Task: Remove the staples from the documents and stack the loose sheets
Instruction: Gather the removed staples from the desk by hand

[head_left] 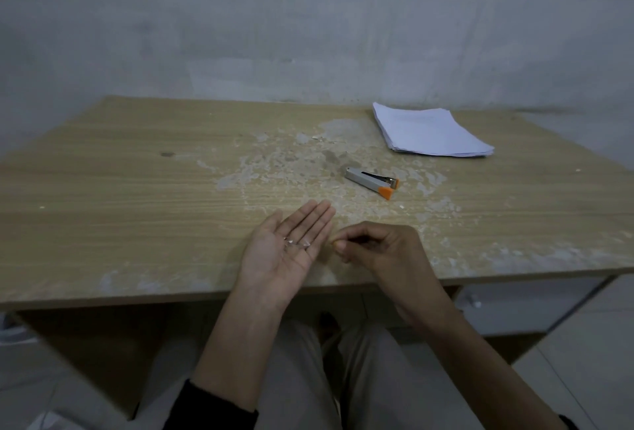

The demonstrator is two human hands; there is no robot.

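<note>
Surface [137,189]: wood-grain top with a worn, flaking patch from the middle toward the right. It fills most of the head view, and a bare wall stands behind its far edge.

Stack of sheets [432,131]: far right on the surface, lying flat with edges roughly squared. No staple shows on it at this size. It looks like one pile of loose sheets, though the corners are too small to confirm this.

Left hand [291,244]: near the middle, palm up and just above the near part of the surface. Its fingers [315,220] are straight and together, gripping nothing.

Right hand [377,248]: just beside the left hand, on its right, knuckles up. Its fingers [339,244] are curled with thumb and forefinger tips closed narrow. Cannot tell whether a staple is pinched between them.

Staple tool [372,182]: silver body with orange tips, lying on the worn patch between the hands and the stack, untouched.

Staples [296,242]: a few small bright bits resting loose in the left palm.

Progress (judgement): late stage. No stapled document lies apart from the pile, and pulled staples are collected in the palm. What seems left is picking up stray staples from the surface, disposing of the handful, and possibly squaring the stack.
</note>
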